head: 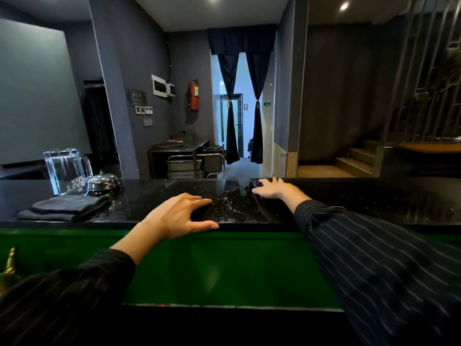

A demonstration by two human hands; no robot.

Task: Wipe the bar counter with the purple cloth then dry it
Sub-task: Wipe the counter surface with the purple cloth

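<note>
Purple cloth (255, 184), mere sliver, under right hand (270, 189), fingers (267, 184) flat; left hand (179, 216) slack on wet counter (374, 201).

Purple cloth (257, 184); black speckled counter (374, 198)

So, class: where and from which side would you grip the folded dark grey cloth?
Take the folded dark grey cloth at its rounded right end, probably from the near side: it lies flat, and the clear glass mug and silver bell stand close behind.
</note>
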